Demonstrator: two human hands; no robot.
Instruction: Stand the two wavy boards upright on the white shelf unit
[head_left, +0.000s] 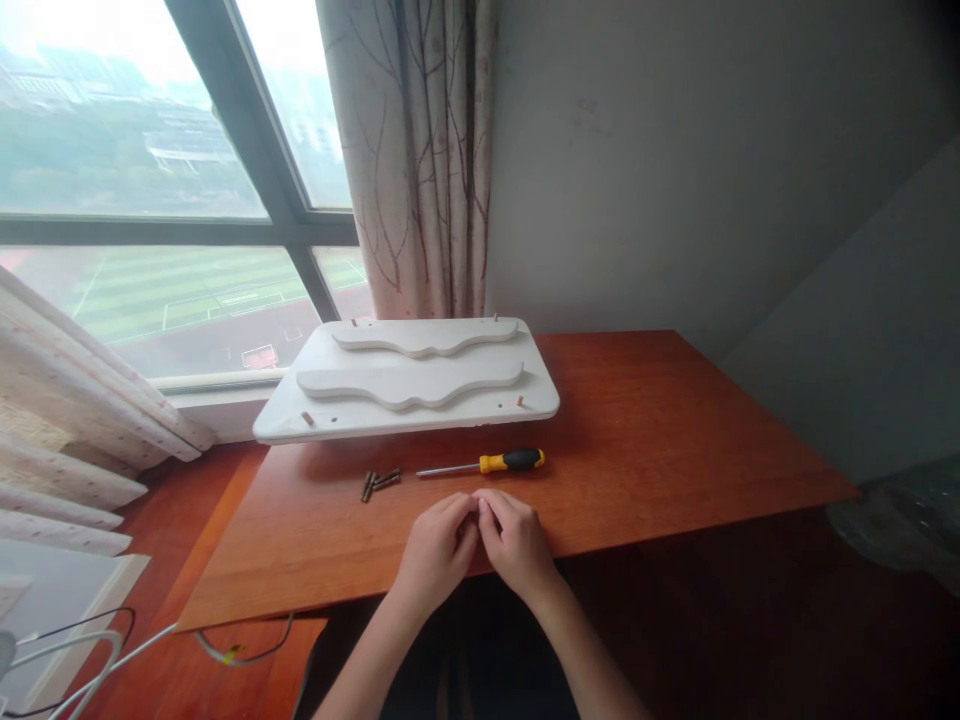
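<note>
Head view, read from left to right: a pale curtain (60, 420) hangs beside a window (142, 300) overlooking a green sports field. Next, on a reddish-brown table (637, 440), lies a white panel (469, 410) bearing two white strips (409, 386) with wavy edges, set lengthwise, and short wooden pegs (307, 418) standing near its corners. Before the panel's near edge rests a small cluster of dark fasteners (379, 483). The left hand (439, 545), fingers curled, meets the right hand at the fingertips near the table's front edge; whether anything is pinched between them cannot be told. Just beyond the hands lies a screwdriver (482, 464), shaft leftward, its yellow-and-black handle to the right. The right hand (517, 540) is likewise curled, its fingertips pressed against the left's.
</note>
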